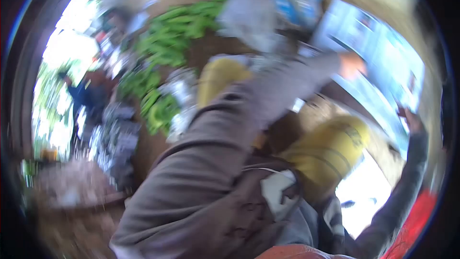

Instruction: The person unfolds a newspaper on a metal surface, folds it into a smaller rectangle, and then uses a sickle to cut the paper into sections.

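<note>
The picture is smeared by motion. My left arm reaches across to the upper right, and my left hand is over a pale blue-and-white flat-sided thing, perhaps a box or folded sheet. Blur hides the left fingers. At the near right edge of that same thing, my right hand bends its fingers around the border. Dark printed marks show on its surface, but I cannot read them. Below my left hand runs a dark gap along its near side. My yellow-clad knees stick up on either side of my left arm.
Green bananas lie in a heap on the brown ground to the left. Clear plastic bags and a whitish bag are beside them. A blue-striped thing stands at the top. Another person is at far left.
</note>
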A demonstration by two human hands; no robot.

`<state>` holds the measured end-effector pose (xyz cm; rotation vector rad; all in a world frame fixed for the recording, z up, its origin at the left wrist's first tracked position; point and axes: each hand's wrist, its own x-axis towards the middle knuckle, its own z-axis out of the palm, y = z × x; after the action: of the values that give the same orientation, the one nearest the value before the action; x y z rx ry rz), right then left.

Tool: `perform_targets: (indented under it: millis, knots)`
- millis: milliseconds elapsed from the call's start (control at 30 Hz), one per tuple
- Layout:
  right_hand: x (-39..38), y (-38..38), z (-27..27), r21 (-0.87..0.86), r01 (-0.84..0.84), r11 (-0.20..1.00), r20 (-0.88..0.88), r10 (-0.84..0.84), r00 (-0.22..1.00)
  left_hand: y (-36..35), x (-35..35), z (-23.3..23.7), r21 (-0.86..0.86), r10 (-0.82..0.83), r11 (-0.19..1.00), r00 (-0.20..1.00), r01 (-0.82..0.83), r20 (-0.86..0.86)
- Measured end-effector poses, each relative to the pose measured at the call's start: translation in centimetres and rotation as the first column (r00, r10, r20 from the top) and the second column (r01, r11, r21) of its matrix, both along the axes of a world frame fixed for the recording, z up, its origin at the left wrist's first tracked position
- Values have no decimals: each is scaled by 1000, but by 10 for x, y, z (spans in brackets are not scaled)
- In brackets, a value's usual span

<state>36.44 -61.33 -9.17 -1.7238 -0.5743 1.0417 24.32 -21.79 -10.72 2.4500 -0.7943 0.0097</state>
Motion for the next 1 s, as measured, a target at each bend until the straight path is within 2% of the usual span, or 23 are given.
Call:
perform_targets:
  millis: [67,100,133,167,200,267,367,433,467,533,600,633,733,833,933,1000]
  knots:
    - [13,-45,9,-31,115,993,-42,-116,992,9,4,23,44,0,999,992,5,-128]
    - [10,-58,24,-185,231,955,-96,-251,963,12,3,36,82,40,996,988,-28,-147]
    - [21,-87,10,-151,244,958,-63,-256,965,15,4,43,151,47,988,993,-30,-105]
    - [7,-101,23,-219,318,923,-5,-327,945,21,14,38,117,82,991,979,-60,-187]
    - [-4,-101,34,-279,373,885,50,-374,926,25,19,37,165,98,984,984,-72,-151]
    - [0,-144,-5,-261,490,832,-35,-516,856,25,26,43,204,177,971,948,-124,-266]
    - [-51,-123,-12,-123,430,894,-28,-436,899,13,27,40,276,182,954,958,-117,-223]
    - [-47,-115,-49,-55,556,829,-23,-558,829,15,40,28,282,204,948,962,-148,-181]
    - [-53,-94,-49,-41,635,771,79,-631,772,16,46,23,285,216,944,963,-164,-161]
    - [-27,-96,-96,-141,588,797,263,-542,798,13,53,19,322,233,928,967,-189,-103]
    - [-25,-83,-101,-173,634,754,408,-531,743,9,56,16,329,243,919,969,-217,-39]
    - [-24,-78,-106,-182,656,732,478,-517,710,7,61,14,341,267,914,959,-221,-92]
    - [-33,-72,-114,34,779,626,257,-759,599,2,68,4,314,330,900,943,-301,-42]
    - [-31,-70,-110,-99,817,568,481,-692,539,4,78,-6,295,267,909,956,-293,126]
    - [-18,-87,-142,-58,828,557,470,-717,515,-7,76,-10,251,238,897,877,-363,418]
    - [-17,-90,-145,-74,830,552,513,-693,506,-17,67,-9,191,259,910,866,-367,428]
